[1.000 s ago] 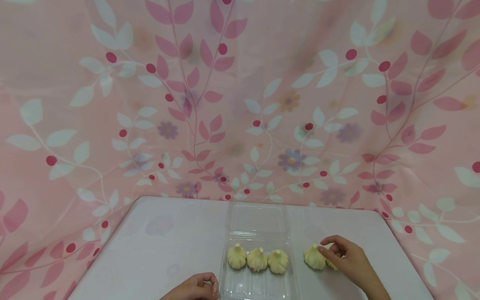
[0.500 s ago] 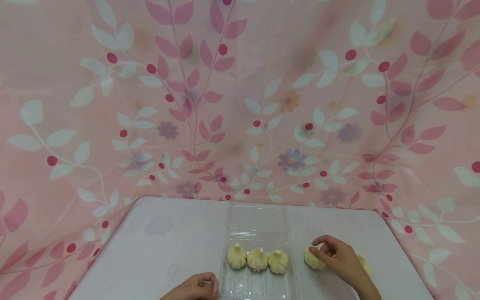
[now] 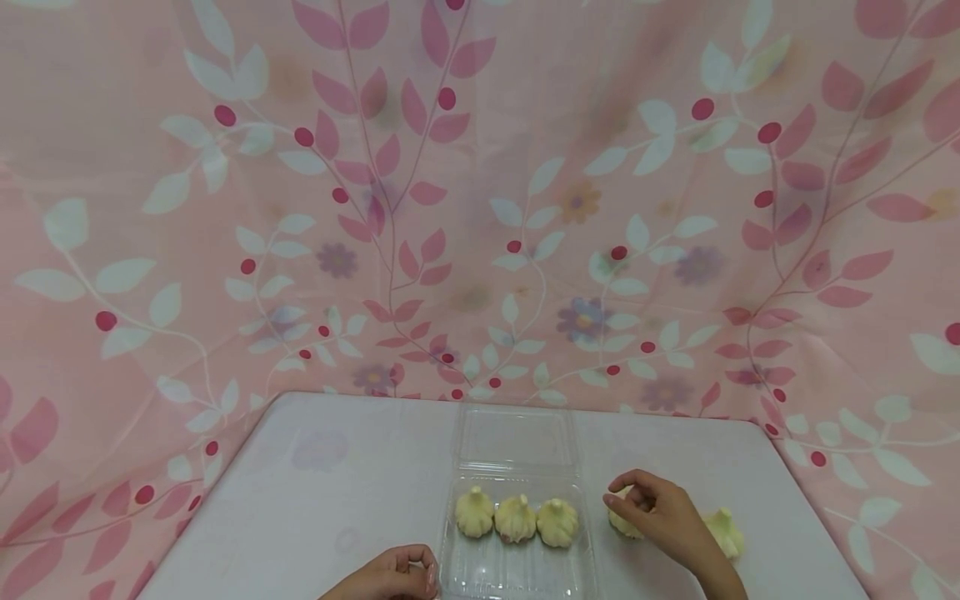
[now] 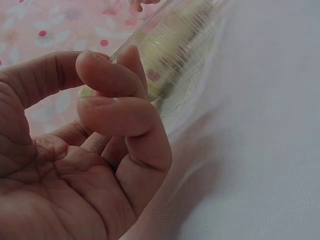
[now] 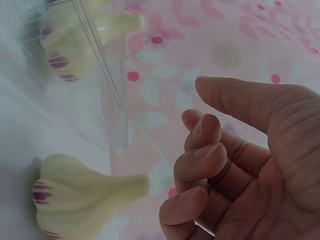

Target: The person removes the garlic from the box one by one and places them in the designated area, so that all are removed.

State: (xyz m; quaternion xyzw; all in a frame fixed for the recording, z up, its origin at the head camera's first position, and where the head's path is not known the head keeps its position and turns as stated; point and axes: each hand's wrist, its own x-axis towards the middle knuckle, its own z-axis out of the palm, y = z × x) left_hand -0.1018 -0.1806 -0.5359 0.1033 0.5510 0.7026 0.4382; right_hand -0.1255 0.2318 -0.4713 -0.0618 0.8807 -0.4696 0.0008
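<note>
Head view: at the table's [image 3: 337, 467] near edge, left hand [image 3: 386, 577] resting just beside the clear clamshell tray [image 3: 517, 567], fingers curled loosely, holding nothing, close to the tray's left rim. Inside the tray, three garlic bulbs [image 3: 516, 519] in a row along its far side. Further right, right hand [image 3: 663, 517] hovering at a fourth garlic bulb [image 3: 620, 521], fingers bent yet not closed on it per the right wrist view; one more bulb [image 3: 726, 533] behind the wrist. Likely mid-pickup; next calls for pinching the fourth bulb and lifting it leftward into the tray.
</note>
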